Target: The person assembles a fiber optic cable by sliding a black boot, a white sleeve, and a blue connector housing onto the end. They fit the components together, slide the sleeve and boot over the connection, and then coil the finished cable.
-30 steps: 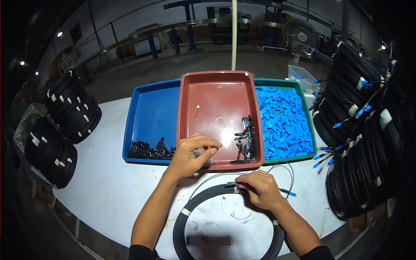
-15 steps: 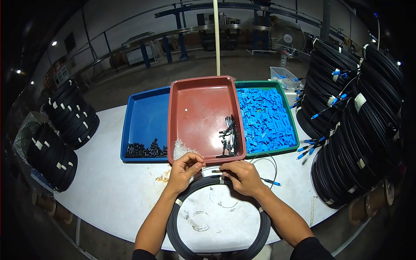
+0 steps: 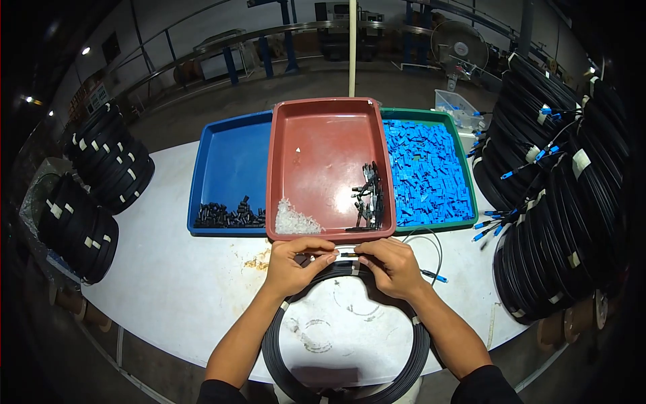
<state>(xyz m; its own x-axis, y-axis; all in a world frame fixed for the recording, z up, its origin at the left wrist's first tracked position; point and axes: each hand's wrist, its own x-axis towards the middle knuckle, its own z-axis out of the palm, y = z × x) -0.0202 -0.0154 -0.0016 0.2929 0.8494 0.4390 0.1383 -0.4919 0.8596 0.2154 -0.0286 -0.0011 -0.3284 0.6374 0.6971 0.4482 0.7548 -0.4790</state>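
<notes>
Over the far rim of a black cable coil [image 3: 272, 340], my two hands are close together. My right hand [image 3: 393, 268] pinches a small black cable connector [image 3: 348, 255], which points left. The fingers of my left hand [image 3: 296, 266] are closed at the connector's tip. A tiny whitish piece shows at those fingertips, partly hidden by them. A thin cable loops out beside my right hand to a blue-ended connector [image 3: 434, 276] on the table.
Behind my hands stand a red tray [image 3: 323, 151] with clear bits and black connectors, a blue tray [image 3: 232, 161] with black parts and a green tray [image 3: 464, 168] of blue pieces. Cable coils [image 3: 552, 249] stack on the right, more coils [image 3: 81, 229] on the left.
My left hand has moved right, and its fingertips now meet the tip of the connector in my right hand. The view has shifted slightly.
</notes>
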